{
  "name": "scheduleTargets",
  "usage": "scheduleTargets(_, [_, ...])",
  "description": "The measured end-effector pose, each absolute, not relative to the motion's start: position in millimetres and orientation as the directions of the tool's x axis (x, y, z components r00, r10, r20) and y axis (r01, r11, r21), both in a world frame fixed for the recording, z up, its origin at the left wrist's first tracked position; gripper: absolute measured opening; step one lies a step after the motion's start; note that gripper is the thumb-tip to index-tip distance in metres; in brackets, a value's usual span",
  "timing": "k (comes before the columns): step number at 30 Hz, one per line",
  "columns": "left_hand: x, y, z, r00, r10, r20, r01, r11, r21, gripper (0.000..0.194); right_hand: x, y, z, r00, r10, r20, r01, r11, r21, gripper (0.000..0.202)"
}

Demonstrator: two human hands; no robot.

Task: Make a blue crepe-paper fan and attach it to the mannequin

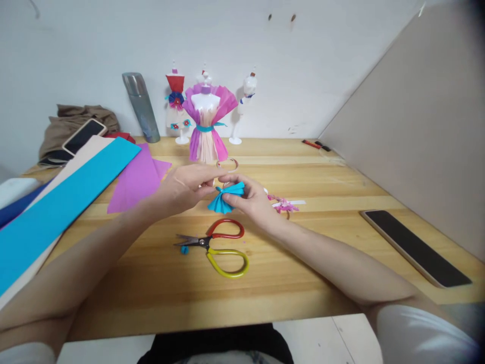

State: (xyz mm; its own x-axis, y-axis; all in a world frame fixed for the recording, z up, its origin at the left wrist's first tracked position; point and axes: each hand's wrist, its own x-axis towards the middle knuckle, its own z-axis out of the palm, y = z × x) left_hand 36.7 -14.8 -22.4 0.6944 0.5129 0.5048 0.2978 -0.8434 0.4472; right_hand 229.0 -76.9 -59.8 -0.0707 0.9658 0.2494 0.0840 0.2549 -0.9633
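A bright blue pleated paper bow, gathered at its middle, is pinched in my right hand, with the thumb lying across its folds. My left hand is just left of it, index finger stretched toward the right fingertips and thumb close to the bow's edge. Its fingers look apart, and I see nothing held between them. Below both hands lie scissors with one red and one yellow handle, blades spread. A small blue paper scrap is beside the blades.
Behind the hands stands a mannequin in a pink and cream paper dress, with smaller mannequins around it. Blue paper and purple paper lie left. A grey bottle leans on the wall. Pink trimmings and a dark phone are right.
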Motion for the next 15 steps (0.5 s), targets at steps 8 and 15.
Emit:
scheduleTargets(8, [42,-15,-33,0.613,0.79,0.011,0.276,-0.227,0.934,0.026,234,-73,-66,-0.026,0.919,0.394,0.19,0.391,-0.901,0.041])
scheduleTargets(15, [53,-25,-46,0.616,0.788,0.007,0.123,-0.104,0.987,0.024,235,-72,-67,-0.027,0.871,0.491,0.274,0.479,-0.834,0.027])
